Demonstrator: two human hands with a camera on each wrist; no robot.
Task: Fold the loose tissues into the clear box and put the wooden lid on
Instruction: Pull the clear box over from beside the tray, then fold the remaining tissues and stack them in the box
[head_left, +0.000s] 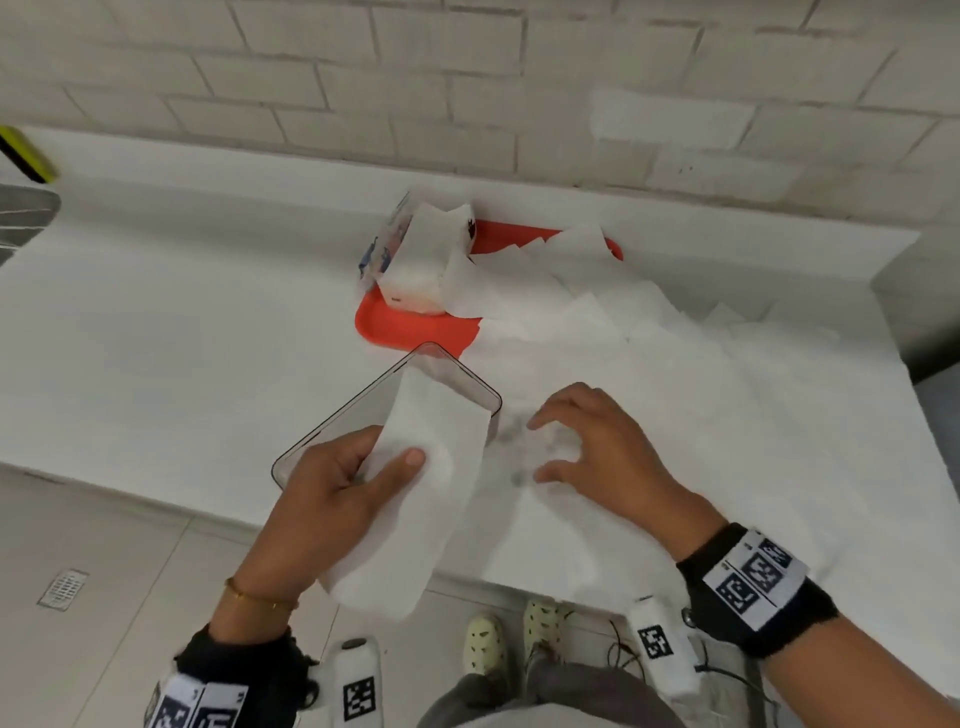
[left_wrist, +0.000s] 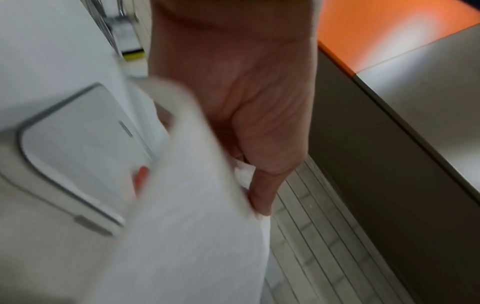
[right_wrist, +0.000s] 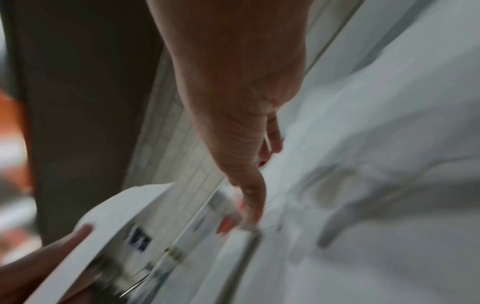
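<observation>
Left hand pinching folded tissue, half inside clear box. Right hand relaxed, empty, over loose tissues just beyond. Barely started; wooden lid nowhere seen.

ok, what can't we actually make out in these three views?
- Wooden lid: in no view.
- Inside of the clear box: head view, covered by the folded tissue and the left hand that grips it.
- Left fingers: left wrist view, behind the tissue; motion blur.
- Right hand: right wrist view too smeared to show whether its fingertips touch the loose tissues.
- Tissue pack print: too small.
</observation>
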